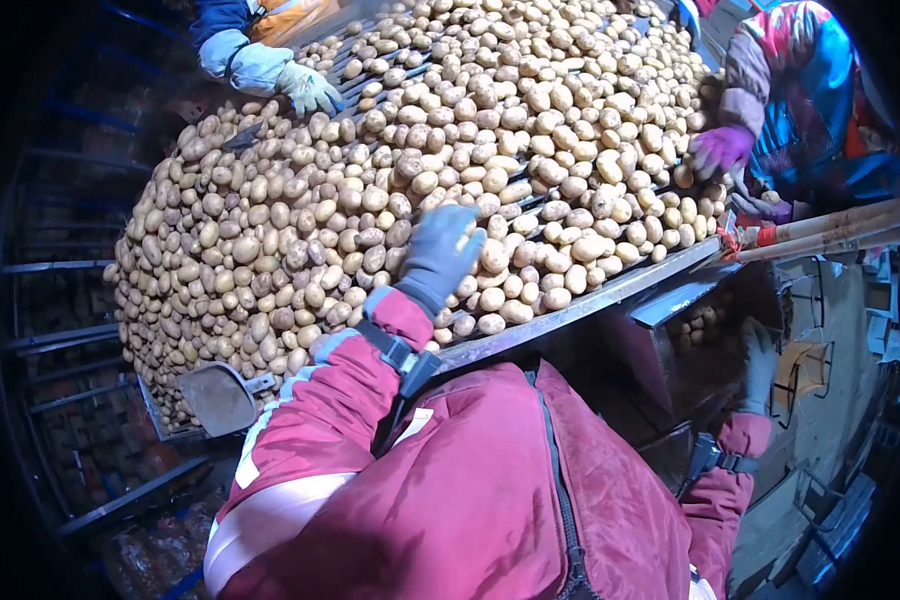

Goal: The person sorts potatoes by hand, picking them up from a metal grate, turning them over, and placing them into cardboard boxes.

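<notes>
The gloved left hand [440, 255] lay on the potatoes [300, 230] near the belt edge [590, 300], fingers spread, pinching nothing. The right hand [760, 365] sat low in shadow, well apart from the pile; its grip could not be determined. 2 co-workers' gloves, white [310, 90] and purple [720, 148], touched the far potatoes.

Roller table [610, 293] (metal-edged) heaped with potatoes [370, 200]

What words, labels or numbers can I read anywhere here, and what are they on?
None can be read: no writing shows on the red padded jacket, the grey-gloved left hand, the pile of pale brown potatoes or the grey metal table rim. The dim orange box at the right is too blurred to tell.
</notes>
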Tool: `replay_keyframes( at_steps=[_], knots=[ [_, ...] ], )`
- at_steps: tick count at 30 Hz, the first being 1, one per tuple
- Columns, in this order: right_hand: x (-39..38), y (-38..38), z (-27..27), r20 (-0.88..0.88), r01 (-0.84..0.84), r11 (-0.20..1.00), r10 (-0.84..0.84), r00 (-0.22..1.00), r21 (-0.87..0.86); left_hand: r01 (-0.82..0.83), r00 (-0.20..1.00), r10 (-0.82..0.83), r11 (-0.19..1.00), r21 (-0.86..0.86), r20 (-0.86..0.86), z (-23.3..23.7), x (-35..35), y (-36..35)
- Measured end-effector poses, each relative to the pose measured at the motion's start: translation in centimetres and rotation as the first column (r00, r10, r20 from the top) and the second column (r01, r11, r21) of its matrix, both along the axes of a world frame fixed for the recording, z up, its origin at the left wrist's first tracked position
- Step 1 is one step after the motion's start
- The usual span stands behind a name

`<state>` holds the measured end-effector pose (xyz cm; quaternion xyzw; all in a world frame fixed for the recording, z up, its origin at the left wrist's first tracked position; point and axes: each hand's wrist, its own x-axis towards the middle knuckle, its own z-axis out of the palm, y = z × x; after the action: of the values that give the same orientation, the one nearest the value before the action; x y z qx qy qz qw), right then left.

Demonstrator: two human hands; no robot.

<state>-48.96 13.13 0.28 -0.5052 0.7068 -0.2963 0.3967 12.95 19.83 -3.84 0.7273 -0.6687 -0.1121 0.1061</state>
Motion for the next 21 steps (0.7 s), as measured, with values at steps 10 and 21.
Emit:
replay_keyframes(
  at_steps=[10, 21],
  knots=[
    [34.3, 2.6, -0.4, 0.718, -0.530, 0.746, 0.101, 0.689, 0.403, -0.081, 0.785, 0.135, 0.990, 0.116, -0.605, 3.2, -4.9, 2.6],
    [44.7, 3.4, -5.1, 0.502, -0.908, 0.373, 0.832, 0.236, -0.192, -0.588, 0.690, 0.431, 0.802, -0.103, -0.582, 6.2, 12.5, 13.5]
  ],
)
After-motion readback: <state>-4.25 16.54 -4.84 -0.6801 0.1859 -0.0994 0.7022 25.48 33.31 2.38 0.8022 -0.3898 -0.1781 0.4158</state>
